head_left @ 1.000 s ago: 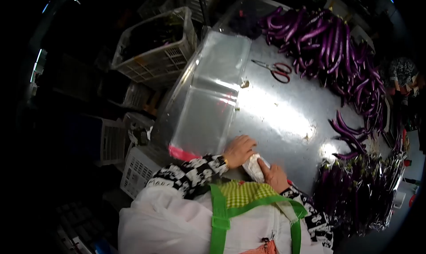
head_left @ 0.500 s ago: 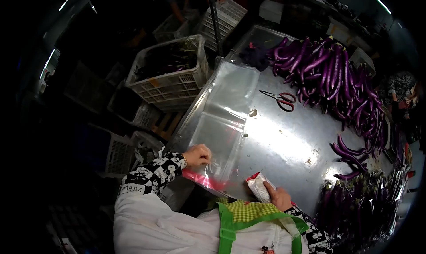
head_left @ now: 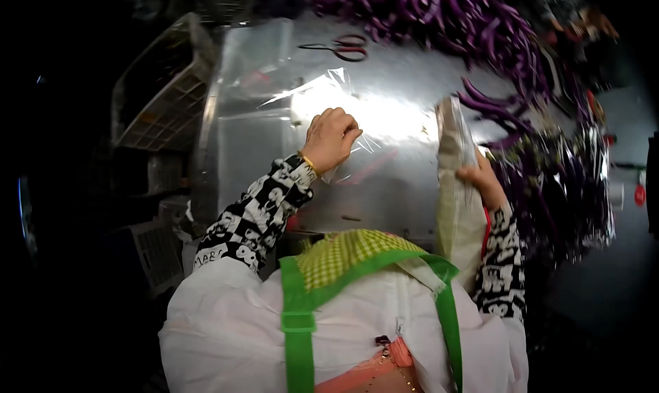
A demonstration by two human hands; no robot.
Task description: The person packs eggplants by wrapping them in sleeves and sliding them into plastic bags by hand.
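Near the middle of the metal table [head_left: 405, 201], my left hand [head_left: 331, 140] is closed on a clear plastic bag [head_left: 364, 161], its fingers pinched together. My right hand [head_left: 484, 179] grips a long pale, silvery packet [head_left: 453, 187] at the table's right part. The packet lies lengthwise, pointing away from me, and its contents cannot be made out. A stack of clear plastic bags [head_left: 252, 139] lies flat at the left of the table. Red-handled scissors [head_left: 349, 48] rest beyond my left hand.
Purple eggplants [head_left: 439, 15] are heaped along the far side, with a few loose ones [head_left: 491, 108] nearer. Wrapped eggplants [head_left: 549, 187] stand at the right. A crate [head_left: 161, 105] is beyond the left edge. Another person [head_left: 576, 19] is at the far right.
My left hand has moved up and right from the stack, drawing a clear bag with it. My right hand's packet now points away and shows longer. The view has shifted.
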